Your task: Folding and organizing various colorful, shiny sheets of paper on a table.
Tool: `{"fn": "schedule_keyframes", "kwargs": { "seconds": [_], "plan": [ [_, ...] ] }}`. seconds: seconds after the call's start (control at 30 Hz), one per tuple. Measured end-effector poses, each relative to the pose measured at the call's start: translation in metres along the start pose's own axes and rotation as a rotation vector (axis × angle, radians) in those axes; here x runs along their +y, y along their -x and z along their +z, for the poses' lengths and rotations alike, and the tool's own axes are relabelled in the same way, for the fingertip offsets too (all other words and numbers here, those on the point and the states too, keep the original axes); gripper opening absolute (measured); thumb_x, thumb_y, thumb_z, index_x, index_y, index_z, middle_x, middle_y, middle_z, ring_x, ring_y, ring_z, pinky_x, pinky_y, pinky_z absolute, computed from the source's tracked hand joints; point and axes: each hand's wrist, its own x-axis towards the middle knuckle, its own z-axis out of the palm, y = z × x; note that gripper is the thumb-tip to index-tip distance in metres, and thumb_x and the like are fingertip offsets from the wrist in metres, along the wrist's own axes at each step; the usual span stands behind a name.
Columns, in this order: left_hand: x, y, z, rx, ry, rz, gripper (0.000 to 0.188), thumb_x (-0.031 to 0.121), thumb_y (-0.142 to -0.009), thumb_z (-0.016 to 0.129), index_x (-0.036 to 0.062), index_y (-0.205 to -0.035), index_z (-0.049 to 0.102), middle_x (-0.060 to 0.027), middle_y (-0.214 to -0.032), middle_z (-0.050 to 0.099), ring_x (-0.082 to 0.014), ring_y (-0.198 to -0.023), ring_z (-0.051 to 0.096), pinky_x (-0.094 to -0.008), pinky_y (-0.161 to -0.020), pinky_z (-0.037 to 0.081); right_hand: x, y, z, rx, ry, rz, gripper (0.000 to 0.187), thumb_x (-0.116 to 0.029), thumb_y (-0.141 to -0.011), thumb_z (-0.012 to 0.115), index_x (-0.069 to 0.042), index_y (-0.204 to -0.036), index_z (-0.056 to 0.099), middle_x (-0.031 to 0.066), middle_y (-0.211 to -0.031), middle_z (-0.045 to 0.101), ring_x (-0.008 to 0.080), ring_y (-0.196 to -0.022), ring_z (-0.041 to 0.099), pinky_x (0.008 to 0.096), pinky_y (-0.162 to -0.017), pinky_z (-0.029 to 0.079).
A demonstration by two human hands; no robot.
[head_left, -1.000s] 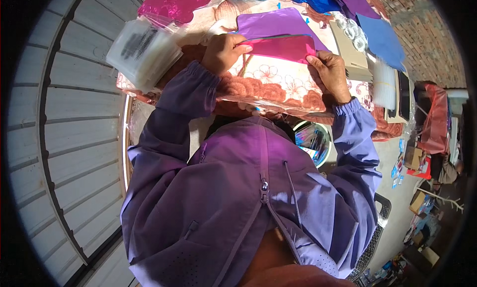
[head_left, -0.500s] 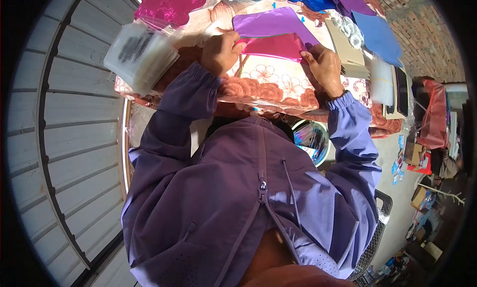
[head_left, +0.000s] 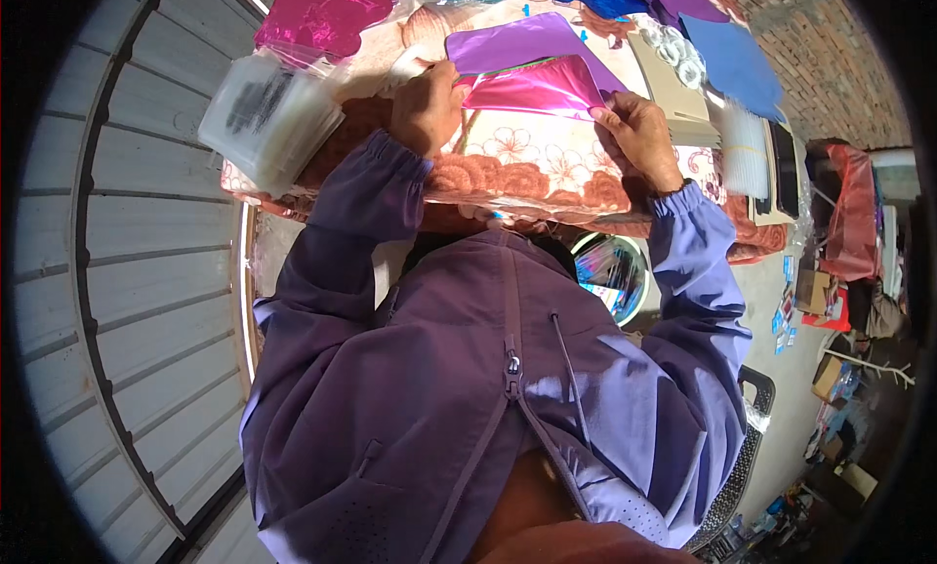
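A shiny pink foil sheet (head_left: 535,88) is stretched between my two hands above the near part of the table. My left hand (head_left: 427,109) pinches its left end, fingers closed. At its right end my right hand (head_left: 636,135) grips the corner between thumb and fingers. A thin green line runs along the sheet's far edge. Just beyond it lies a flat purple foil sheet (head_left: 517,39), partly covered by the pink one. The table wears a flowered cloth (head_left: 527,164) in cream and reddish brown.
Clear plastic sleeves (head_left: 264,115) are stacked at the table's left, near a magenta foil piece (head_left: 327,13). To the right are beige boards (head_left: 673,91), white rings (head_left: 683,61), a blue sheet (head_left: 732,66) and a white stack (head_left: 745,149). A bin (head_left: 613,276) stands below the table's edge.
The pink foil sheet has tilted, its right end now rising a little higher. Both hands keep their hold, and the view has shifted slightly.
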Motion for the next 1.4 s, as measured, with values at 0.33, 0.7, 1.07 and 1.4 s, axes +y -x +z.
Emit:
{"fn": "schedule_keyframes", "kwargs": {
  "seconds": [0.33, 0.7, 1.07, 1.4],
  "plan": [
    [-0.01, 0.001, 0.007, 0.119, -0.05, 0.163, 0.027, 0.012, -0.081, 0.072, 0.0003, -0.096, 0.054, -0.0181, -0.077, 0.064, -0.0397, -0.074, 0.064, -0.0463, -0.061, 0.049, -0.006, -0.01, 0.001, 0.167, 0.525, -0.176, 0.041, -0.043, -0.081, 0.072, -0.002, -0.081, 0.069, 0.0187, -0.067, 0.064, 0.0368, -0.066, 0.064, 0.0435, -0.059, 0.049],
    [0.031, -0.018, 0.014, 0.193, -0.241, 0.336, 0.041, 0.024, -0.083, 0.07, 0.0041, -0.115, 0.054, -0.0139, -0.117, 0.058, -0.0327, -0.108, 0.056, -0.042, -0.083, 0.049, -0.011, -0.011, 0.002, 0.124, 0.526, -0.175, 0.037, -0.037, -0.083, 0.072, 0.0, -0.079, 0.066, 0.0193, -0.065, 0.06, 0.0363, -0.062, 0.06, 0.044, -0.057, 0.043],
    [0.052, -0.016, 0.043, -0.417, -0.255, 0.35, 0.079, 0.055, -0.091, 0.049, 0.0096, -0.151, 0.024, -0.0095, -0.157, 0.025, -0.0277, -0.146, 0.017, -0.0433, -0.119, 0.012, -0.008, -0.012, 0.003, 0.132, 0.476, -0.151, 0.036, -0.033, -0.082, 0.074, 0.001, -0.078, 0.065, 0.018, -0.061, 0.059, 0.0313, -0.055, 0.056, 0.0412, -0.054, 0.042],
    [0.033, -0.001, 0.022, -0.368, -0.309, 0.311, 0.077, 0.055, -0.092, 0.047, 0.0098, -0.15, 0.027, -0.0084, -0.157, 0.027, -0.0271, -0.146, 0.019, -0.0438, -0.118, 0.014, -0.021, -0.009, -0.005, 0.166, 0.562, -0.142, 0.036, -0.036, -0.08, 0.074, -0.002, -0.089, 0.067, 0.0179, -0.077, 0.066, 0.0353, -0.075, 0.064, 0.0431, -0.066, 0.048]
  ]
}}
